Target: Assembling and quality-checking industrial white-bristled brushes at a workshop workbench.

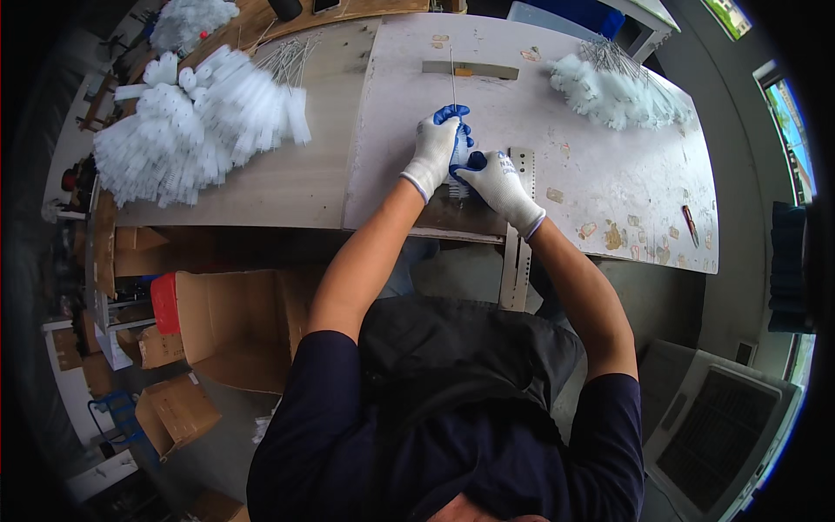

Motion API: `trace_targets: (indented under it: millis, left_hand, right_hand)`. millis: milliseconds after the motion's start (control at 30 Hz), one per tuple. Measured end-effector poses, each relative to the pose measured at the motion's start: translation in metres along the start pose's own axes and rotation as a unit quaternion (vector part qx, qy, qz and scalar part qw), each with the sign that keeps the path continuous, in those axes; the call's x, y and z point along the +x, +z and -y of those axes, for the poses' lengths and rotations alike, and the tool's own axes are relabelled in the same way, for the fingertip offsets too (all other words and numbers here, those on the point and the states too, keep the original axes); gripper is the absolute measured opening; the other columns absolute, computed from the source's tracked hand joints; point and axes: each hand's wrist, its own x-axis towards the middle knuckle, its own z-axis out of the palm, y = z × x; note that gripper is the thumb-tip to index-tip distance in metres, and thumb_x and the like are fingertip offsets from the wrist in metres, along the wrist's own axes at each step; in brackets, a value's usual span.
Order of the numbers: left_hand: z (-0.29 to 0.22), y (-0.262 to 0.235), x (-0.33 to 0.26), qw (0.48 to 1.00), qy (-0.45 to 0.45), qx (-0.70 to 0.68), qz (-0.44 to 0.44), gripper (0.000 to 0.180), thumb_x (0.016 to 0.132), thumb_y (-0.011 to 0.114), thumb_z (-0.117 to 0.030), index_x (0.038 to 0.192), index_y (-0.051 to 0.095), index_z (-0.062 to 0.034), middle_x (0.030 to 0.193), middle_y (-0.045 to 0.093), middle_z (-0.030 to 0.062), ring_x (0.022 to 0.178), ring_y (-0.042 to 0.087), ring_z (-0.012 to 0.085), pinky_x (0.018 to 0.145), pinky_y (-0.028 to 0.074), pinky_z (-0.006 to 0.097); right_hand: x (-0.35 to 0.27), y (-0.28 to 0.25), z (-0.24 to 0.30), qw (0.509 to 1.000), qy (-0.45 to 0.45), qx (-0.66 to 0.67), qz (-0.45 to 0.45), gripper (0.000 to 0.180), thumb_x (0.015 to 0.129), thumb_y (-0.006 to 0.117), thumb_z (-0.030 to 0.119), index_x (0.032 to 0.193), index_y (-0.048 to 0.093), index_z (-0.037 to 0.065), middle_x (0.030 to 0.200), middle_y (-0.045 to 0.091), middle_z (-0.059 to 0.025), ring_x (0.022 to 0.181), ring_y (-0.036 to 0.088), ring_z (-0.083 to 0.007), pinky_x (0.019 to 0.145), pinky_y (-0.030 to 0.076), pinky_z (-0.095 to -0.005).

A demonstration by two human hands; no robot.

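Both my hands wear white gloves with blue coated palms and fingers. My left hand (pixel 435 148) is closed around a wire-handled brush (pixel 459 155) with pale bristles. Its thin wire stem points away from me, crossing a grey metal strip (pixel 491 71) with a small tan block on it. At the near end of the brush, the fingers of my right hand (pixel 500 184) close on the bristles. Part of the brush is covered by the gloves. Beside my right wrist a perforated metal bar (pixel 517 261) reaches past the table's front edge.
A large heap of white-bristled brushes (pixel 187 130) covers the left side of the table (pixel 383 165). Another brush pile (pixel 617 91) lies at the far right, wires pointing away. A red-and-black pen-like tool (pixel 690 224) lies near the right edge. Open cardboard boxes (pixel 230 326) stand below left.
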Motion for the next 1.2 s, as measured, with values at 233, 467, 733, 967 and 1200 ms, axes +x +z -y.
trace_targets:
  millis: [233,467,733,967,1200]
  left_hand:
    - [0.0,0.0,-0.006,0.999,0.039,0.033,0.008,0.028,0.091,0.052,-0.006,0.113,0.069,-0.0044,0.082,0.064,0.0053,0.068,0.063,0.0163,0.062,0.053,0.03]
    - [-0.003,0.004,-0.004,1.0,0.018,0.022,0.012,0.024,0.093,0.051,-0.005,0.111,0.067,-0.0032,0.074,0.063,0.0053,0.06,0.062,0.0151,0.058,0.054,0.03]
    - [-0.006,0.004,0.0,0.996,-0.025,0.073,0.048,0.026,0.091,0.054,-0.007,0.111,0.07,-0.003,0.082,0.067,0.0085,0.068,0.065,0.0179,0.063,0.056,0.031]
    - [-0.005,0.037,0.004,0.97,-0.033,0.225,0.083,0.022,0.087,0.057,-0.008,0.104,0.069,0.0005,0.072,0.065,0.0042,0.057,0.06,0.0138,0.054,0.05,0.03]
    - [-0.003,-0.003,-0.064,0.972,0.129,0.185,-0.068,0.013,0.093,0.059,-0.013,0.095,0.068,-0.0033,0.08,0.068,0.0021,0.062,0.058,0.0075,0.055,0.048,0.025]
  right_hand:
    - [-0.015,0.002,-0.005,0.995,-0.008,-0.098,-0.003,0.034,0.083,0.068,0.033,0.099,0.07,0.003,0.088,0.071,-0.0168,0.083,0.069,-0.0324,0.078,0.053,-0.0423]
    - [-0.038,-0.039,-0.009,0.886,-0.338,-0.312,-0.05,0.056,0.074,0.074,0.023,0.126,0.057,0.009,0.126,0.057,-0.0114,0.103,0.058,-0.0293,0.086,0.048,-0.0411]
    - [-0.008,-0.034,-0.006,0.779,-0.429,-0.437,0.138,0.042,0.084,0.066,0.033,0.122,0.061,0.016,0.128,0.052,-0.0091,0.106,0.056,-0.0275,0.089,0.048,-0.0412]
    - [0.005,-0.015,-0.021,0.754,-0.501,-0.415,0.089,0.018,0.079,0.061,0.026,0.089,0.065,0.012,0.091,0.064,-0.0066,0.088,0.062,-0.0241,0.08,0.051,-0.0368]
    - [-0.042,-0.011,-0.004,0.867,-0.209,-0.425,0.153,0.018,0.087,0.058,0.022,0.09,0.07,0.009,0.086,0.072,-0.008,0.078,0.072,-0.0255,0.064,0.054,-0.0415]
